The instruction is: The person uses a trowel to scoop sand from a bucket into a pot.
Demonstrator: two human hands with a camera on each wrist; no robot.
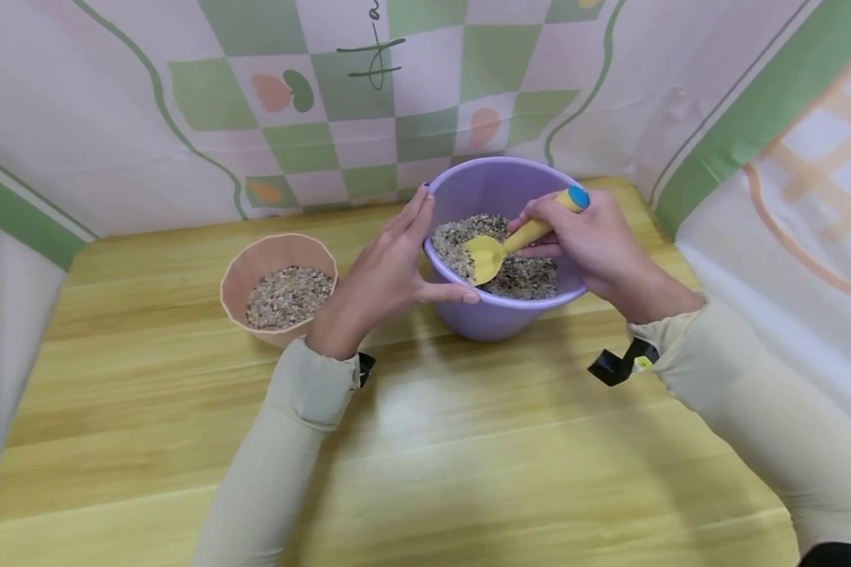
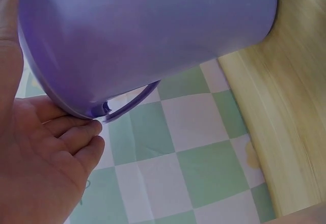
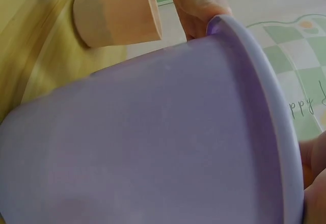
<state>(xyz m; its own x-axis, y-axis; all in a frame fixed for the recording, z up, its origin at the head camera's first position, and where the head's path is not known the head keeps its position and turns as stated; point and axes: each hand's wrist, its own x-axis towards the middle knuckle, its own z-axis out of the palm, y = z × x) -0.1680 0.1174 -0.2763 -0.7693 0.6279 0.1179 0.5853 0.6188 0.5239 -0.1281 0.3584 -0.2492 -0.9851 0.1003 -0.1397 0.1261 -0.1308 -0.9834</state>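
A purple bucket (image 1: 492, 319) holds speckled fine gravel (image 1: 525, 277). My left hand (image 1: 386, 276) holds the bucket's left rim, thumb along the near side and fingers toward the back; the left wrist view has those fingers (image 2: 81, 137) at the rim beside the bucket's handle (image 2: 133, 104). Over the right rim, my right hand (image 1: 599, 244) grips a yellow scoop (image 1: 485, 258) by its blue-ended handle. The scoop's blade lies down against the gravel inside the bucket. In the right wrist view the bucket wall (image 3: 147, 127) hides the scoop and most of that hand.
Left of the bucket stands a pink ribbed bowl (image 1: 238, 272) with paler gravel (image 1: 291, 296) in it. Both containers are near the back of a wooden table (image 1: 425, 472). A checked cloth (image 1: 425, 94) hangs behind the table's back edge.
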